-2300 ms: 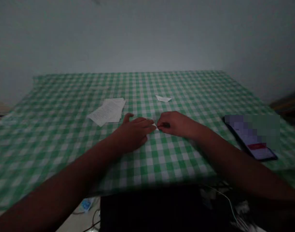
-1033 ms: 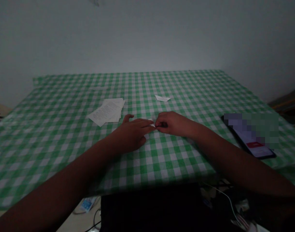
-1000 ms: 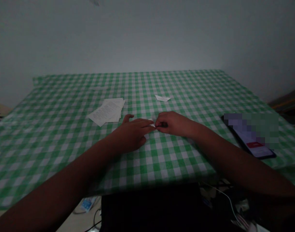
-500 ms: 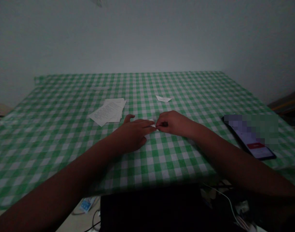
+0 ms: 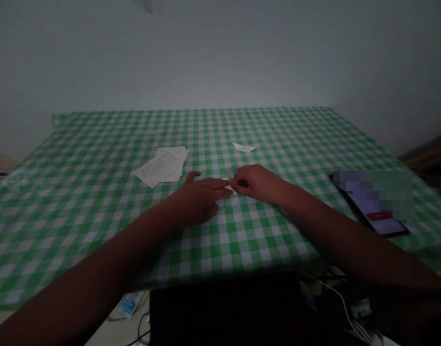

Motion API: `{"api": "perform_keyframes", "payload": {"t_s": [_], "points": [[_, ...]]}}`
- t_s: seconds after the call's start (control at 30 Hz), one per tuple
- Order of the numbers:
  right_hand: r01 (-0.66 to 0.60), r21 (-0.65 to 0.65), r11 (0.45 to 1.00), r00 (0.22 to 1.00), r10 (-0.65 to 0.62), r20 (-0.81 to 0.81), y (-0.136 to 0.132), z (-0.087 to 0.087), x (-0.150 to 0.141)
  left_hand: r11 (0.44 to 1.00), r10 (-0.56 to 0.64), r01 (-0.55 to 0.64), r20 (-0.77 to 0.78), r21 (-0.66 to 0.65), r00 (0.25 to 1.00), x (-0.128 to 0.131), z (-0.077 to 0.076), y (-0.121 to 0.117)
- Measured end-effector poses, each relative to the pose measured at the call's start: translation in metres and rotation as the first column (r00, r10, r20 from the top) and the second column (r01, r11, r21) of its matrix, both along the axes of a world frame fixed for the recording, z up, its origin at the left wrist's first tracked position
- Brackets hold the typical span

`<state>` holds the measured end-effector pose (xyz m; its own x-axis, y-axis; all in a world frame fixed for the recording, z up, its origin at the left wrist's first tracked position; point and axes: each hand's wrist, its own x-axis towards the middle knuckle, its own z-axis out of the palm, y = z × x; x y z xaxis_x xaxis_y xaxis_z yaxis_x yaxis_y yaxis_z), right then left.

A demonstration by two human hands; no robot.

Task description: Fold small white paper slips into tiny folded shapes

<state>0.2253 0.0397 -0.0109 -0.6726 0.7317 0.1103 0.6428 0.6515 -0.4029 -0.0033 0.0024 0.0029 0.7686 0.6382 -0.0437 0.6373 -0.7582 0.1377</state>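
The left hand [image 5: 196, 204] lies palm down with its fingers extended, index and middle fingertips over a small folded white slip of paper [image 5: 231, 189] that sits between the two hands and is mostly covered by them. The right hand [image 5: 254, 182] is curled, its thumb and fingertips pinched together on the paper's right end, almost meeting the left fingertips. Under both hands spreads the tabletop [image 5: 263, 230], covered by a green-and-white checked cloth. Just beyond the left hand, toward its outer side, is a fanned pile of white printed paper sheets [image 5: 162, 166]. Beyond the right hand, near it, rests a boat-shaped folded piece of white printed paper [image 5: 244, 147]. Well to the right of the right hand, beside the forearm, lies a dark-edged rectangular phone [image 5: 384, 225], its lit screen partly blurred.
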Motion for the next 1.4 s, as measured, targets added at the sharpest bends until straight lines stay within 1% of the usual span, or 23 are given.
{"api": "perform_keyframes", "payload": {"t_s": [0.1,0.2,0.3,0.5,0.63,0.7,0.83,0.9,1.1,1.4], "points": [[-0.080,-0.014,0.997,0.996,0.079,-0.033,0.000,0.000,0.005,1.000,0.003,-0.003,0.006,-0.005,1.000,-0.001,-0.001,0.000],[-0.122,-0.024,0.992,0.992,0.121,-0.044,-0.002,0.001,0.008,1.000,-0.002,0.002,0.007,-0.006,1.000,-0.001,-0.001,0.000],[-0.108,-0.024,0.994,0.994,0.107,-0.034,-0.002,0.000,0.007,1.000,0.004,-0.004,0.004,-0.010,1.000,-0.001,0.000,0.000],[0.019,-0.015,1.000,1.000,-0.019,-0.010,0.000,0.001,0.000,1.000,-0.003,0.003,0.005,-0.016,1.000,-0.001,-0.001,0.000],[0.053,0.010,0.999,0.999,-0.053,0.000,-0.001,0.002,-0.003,1.000,-0.007,0.007,-0.001,-0.005,1.000,-0.002,-0.002,0.001],[0.038,0.023,0.999,0.999,-0.039,0.004,-0.001,0.001,-0.002,1.000,-0.004,0.004,0.001,0.007,1.000,-0.002,-0.003,0.001],[-0.072,-0.004,0.997,0.997,0.072,0.009,-0.001,0.003,0.003,1.000,-0.002,0.001,0.014,0.021,1.000,-0.002,-0.003,0.002],[-0.101,-0.024,0.995,0.995,0.101,0.001,-0.002,0.004,0.006,1.000,-0.003,0.003,0.015,0.023,1.000,-0.002,-0.002,0.001],[-0.118,-0.034,0.992,0.993,0.117,-0.022,-0.003,0.006,0.007,1.000,-0.001,0.001,0.016,0.020,1.000,-0.002,-0.001,0.001],[-0.107,-0.049,0.993,0.994,0.106,-0.022,-0.002,0.006,0.008,1.000,-0.008,0.008,0.011,0.023,1.000,-0.002,-0.001,0.000]]}}
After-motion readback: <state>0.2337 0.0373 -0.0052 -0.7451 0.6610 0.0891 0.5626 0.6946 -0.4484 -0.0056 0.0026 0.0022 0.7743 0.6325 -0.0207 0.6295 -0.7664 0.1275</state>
